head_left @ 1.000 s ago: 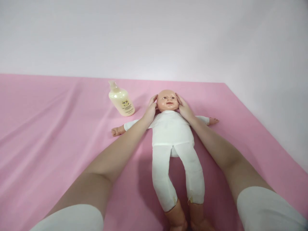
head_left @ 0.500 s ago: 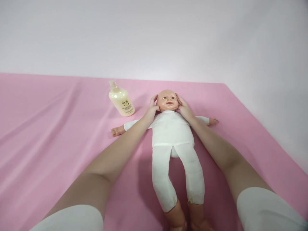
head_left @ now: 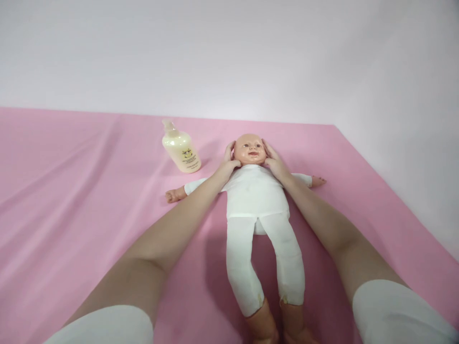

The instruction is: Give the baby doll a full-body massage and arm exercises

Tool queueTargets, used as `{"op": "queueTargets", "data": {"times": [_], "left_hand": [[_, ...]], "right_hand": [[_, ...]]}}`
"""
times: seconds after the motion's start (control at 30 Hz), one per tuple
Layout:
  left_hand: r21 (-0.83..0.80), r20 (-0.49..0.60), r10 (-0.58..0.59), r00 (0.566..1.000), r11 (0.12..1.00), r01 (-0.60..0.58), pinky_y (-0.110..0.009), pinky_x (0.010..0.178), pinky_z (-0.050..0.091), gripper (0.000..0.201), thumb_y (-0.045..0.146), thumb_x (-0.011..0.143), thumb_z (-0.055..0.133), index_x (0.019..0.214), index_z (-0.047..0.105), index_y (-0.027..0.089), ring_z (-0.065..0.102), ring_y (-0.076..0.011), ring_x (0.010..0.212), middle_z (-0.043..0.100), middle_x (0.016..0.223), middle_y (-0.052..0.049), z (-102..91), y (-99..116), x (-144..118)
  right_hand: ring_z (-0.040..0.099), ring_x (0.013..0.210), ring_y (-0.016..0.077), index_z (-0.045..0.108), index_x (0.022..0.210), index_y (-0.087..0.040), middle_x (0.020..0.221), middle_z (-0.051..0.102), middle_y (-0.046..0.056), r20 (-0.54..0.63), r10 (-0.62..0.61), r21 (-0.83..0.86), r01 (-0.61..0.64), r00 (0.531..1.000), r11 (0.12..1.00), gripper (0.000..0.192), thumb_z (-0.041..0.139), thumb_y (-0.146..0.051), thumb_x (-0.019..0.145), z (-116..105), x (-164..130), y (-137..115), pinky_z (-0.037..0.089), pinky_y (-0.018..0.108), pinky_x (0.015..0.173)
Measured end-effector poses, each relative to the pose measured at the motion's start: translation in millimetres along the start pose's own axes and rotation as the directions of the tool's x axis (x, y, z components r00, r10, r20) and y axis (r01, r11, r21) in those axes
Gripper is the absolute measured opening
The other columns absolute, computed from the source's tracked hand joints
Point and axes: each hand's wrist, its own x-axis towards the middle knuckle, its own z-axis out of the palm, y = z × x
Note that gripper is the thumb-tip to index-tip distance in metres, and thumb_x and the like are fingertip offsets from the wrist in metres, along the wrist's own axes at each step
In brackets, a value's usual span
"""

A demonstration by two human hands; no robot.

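Note:
A baby doll (head_left: 256, 193) with a white cloth body lies on its back, its head away from me and its feet toward me. My left hand (head_left: 229, 162) cups the left side of the doll's head, thumb by the jaw. On the opposite side, my right hand (head_left: 274, 160) holds the head the same way. Both sets of fingertips go partly out of sight behind the head. The doll's arms stretch out sideways, each passing under one of my forearms.
A pump bottle (head_left: 182, 152) of pale yellow liquid stands left of the doll's head. Pink cloth (head_left: 71, 191) with soft folds covers the table. A plain pale wall or backdrop (head_left: 215, 57) lies beyond its far and right edges.
My left thumb has shifted slightly inward along the doll's jaw. The doll and the bottle stay where they were.

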Motion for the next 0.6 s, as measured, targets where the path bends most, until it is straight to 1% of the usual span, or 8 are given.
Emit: {"op": "queueTargets", "data": {"times": [0.07, 0.17, 0.3, 0.47, 0.6], "left_hand": [[0.005, 0.027, -0.008, 1.000, 1.000, 0.007, -0.039, 0.120, 0.043, 0.098, 0.002, 0.048, 0.060, 0.142, 0.047, 0.026, 0.039, -0.0329, 0.151, 0.046, 0.158, -0.007, -0.7, 0.1, 0.4], [0.010, 0.056, -0.001, 0.998, 1.000, 0.000, -0.042, 0.122, 0.039, 0.103, 0.002, 0.046, 0.060, 0.145, 0.043, 0.024, 0.037, -0.0345, 0.151, 0.044, 0.160, -0.009, -1.1, -0.9, 2.0], [0.006, 0.033, 0.023, 0.999, 1.000, -0.023, -0.041, 0.125, 0.035, 0.100, 0.001, 0.047, 0.061, 0.143, 0.045, 0.025, 0.037, -0.0326, 0.152, 0.040, 0.163, -0.008, -0.6, -3.7, 2.8], [-0.009, 0.028, 0.022, 0.999, 1.000, -0.022, -0.041, 0.124, 0.037, 0.102, 0.001, 0.047, 0.061, 0.145, 0.044, 0.023, 0.037, -0.0337, 0.151, 0.038, 0.164, -0.009, 1.5, -2.1, -1.2], [0.001, 0.049, 0.000, 0.999, 1.000, 0.000, -0.041, 0.122, 0.040, 0.104, 0.002, 0.047, 0.061, 0.147, 0.042, 0.025, 0.040, -0.0339, 0.150, 0.041, 0.162, -0.009, 2.1, 1.3, -3.9]], "right_hand": [[0.037, 0.153, 0.0286, 0.025, 0.163, -0.029, 0.166, 0.037, -0.005, 0.007, 0.010, -0.005, -0.010, 1.000, 1.000, 0.106, 0.052, -0.014, 0.062, 0.5, -1.8, -1.8, 0.040, 0.050, 0.122], [0.037, 0.153, 0.0287, 0.024, 0.163, -0.026, 0.167, 0.036, -0.003, 0.006, 0.000, 0.003, 0.000, 1.000, 1.000, 0.107, 0.051, -0.012, 0.060, 1.4, -3.3, -3.3, 0.037, 0.051, 0.124], [0.037, 0.153, 0.0271, 0.022, 0.162, -0.025, 0.168, 0.034, -0.002, 0.020, -0.008, 0.019, 0.007, 1.000, 1.000, 0.107, 0.051, -0.012, 0.061, 1.8, -3.4, -3.0, 0.033, 0.050, 0.126], [0.036, 0.154, 0.0281, 0.021, 0.163, -0.027, 0.168, 0.034, -0.001, 0.030, -0.013, -0.016, 0.013, 0.999, 1.000, 0.107, 0.055, -0.011, 0.063, 1.1, -5.0, -4.5, 0.032, 0.051, 0.127], [0.036, 0.153, 0.0308, 0.020, 0.163, -0.028, 0.167, 0.035, 0.000, 0.030, -0.016, -0.048, 0.017, 0.999, 0.999, 0.105, 0.064, -0.014, 0.069, 1.1, -7.7, -7.1, 0.030, 0.051, 0.129]]}}
